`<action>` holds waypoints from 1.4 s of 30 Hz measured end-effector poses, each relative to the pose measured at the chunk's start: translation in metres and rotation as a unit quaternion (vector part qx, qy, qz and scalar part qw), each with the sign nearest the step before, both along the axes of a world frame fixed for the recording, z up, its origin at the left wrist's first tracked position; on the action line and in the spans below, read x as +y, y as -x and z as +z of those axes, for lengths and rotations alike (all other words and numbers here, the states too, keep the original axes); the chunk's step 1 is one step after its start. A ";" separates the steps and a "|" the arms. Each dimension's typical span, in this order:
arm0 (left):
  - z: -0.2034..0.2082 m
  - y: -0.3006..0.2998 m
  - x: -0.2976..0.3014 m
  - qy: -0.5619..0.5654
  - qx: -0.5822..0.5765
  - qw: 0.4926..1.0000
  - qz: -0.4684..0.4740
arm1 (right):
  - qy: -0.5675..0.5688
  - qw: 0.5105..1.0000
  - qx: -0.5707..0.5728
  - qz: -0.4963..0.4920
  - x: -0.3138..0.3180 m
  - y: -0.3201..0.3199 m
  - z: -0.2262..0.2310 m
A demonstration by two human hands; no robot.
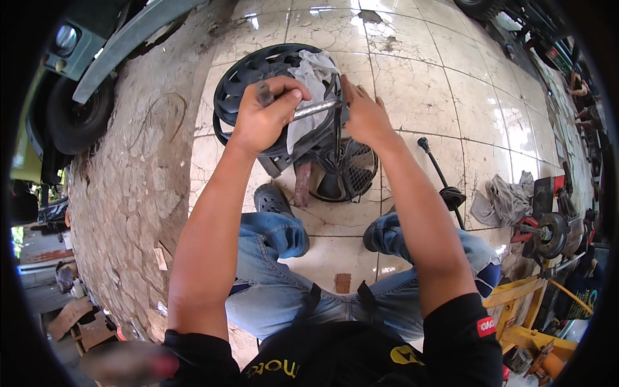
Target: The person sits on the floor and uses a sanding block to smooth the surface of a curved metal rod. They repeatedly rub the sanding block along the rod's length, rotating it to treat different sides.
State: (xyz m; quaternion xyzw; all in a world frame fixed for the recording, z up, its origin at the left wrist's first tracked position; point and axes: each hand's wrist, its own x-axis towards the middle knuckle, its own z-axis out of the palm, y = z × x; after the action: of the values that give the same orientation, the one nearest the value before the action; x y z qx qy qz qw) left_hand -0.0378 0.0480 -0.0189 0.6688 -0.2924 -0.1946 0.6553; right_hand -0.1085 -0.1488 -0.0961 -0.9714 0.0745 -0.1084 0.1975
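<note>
A large round black fan [242, 87] with curved blades lies before me on the tiled floor, a whitish rag [316, 68] draped over it. My left hand [267, 119] is closed around a metal tool; its silvery rod [316, 109] points right across the rag, and a brownish stub sticks up from the fist. The tool's exact kind is unclear. At the right edge of the black fan frame, my right hand [367, 119] grips the frame, its thumb hidden. Just below sits a smaller black fan [345, 174] with a mesh grille, beside a worn reddish-brown block [302, 185].
A black rod with a disc [452, 195] lies right of my legs. Farther right are a grey rag [506, 198], wheel-like machine parts [553, 233] and a yellow frame [525, 309]. Rough ground and a vehicle tyre [80, 116] are at left.
</note>
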 end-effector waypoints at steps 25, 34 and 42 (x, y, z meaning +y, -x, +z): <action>-0.007 -0.016 0.016 0.006 0.035 0.999 0.011 | -0.070 0.975 -0.203 -0.054 0.062 0.023 -0.057; -0.008 -0.015 0.012 0.048 0.045 0.998 0.024 | -0.190 0.967 -0.154 -0.067 0.016 -0.015 -0.034; -0.007 -0.015 0.007 0.047 0.050 0.998 -0.005 | -0.146 0.985 -0.079 -0.047 0.044 -0.011 -0.037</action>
State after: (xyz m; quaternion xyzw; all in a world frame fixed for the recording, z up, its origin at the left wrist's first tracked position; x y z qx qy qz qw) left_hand -0.0226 0.0548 -0.0263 0.6251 -0.2713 -0.2167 0.6990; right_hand -0.0974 -0.1050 -0.1332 -0.9160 0.1190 -0.1822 0.3370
